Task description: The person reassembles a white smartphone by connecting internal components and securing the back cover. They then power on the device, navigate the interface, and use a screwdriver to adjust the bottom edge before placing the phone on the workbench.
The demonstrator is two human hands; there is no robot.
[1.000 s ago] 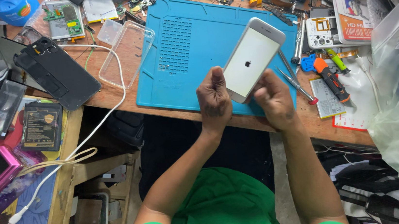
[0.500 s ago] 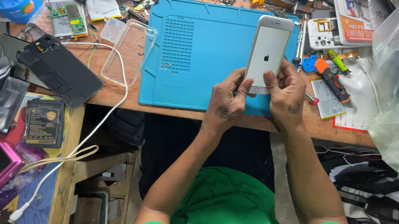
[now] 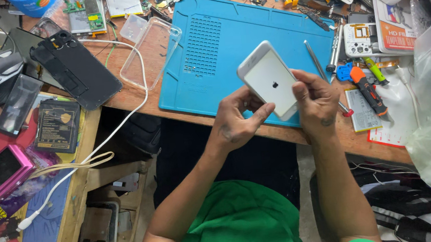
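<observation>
White phone (image 3: pixel 270 80) held back-up, tilted, above near edge of blue mat (image 3: pixel 228 35) on table (image 3: pixel 134 94). Left hand (image 3: pixel 236 121) fingers pinching lower left edge; right hand (image 3: pixel 316 101) fingers closed on lower right corner. Grip only at one end: risk of slip, drop onto mat or off table edge. Screwdriver (image 3: pixel 367 88), tweezers (image 3: pixel 318 64) near: risk of scratch.

Cluttered wooden workbench (image 3: pixel 134 100); floor seemingly dim.

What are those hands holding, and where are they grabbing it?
Both hands hold a white phone above the blue mat. The left hand grips its lower left edge; the right hand grips its lower right corner.
</observation>
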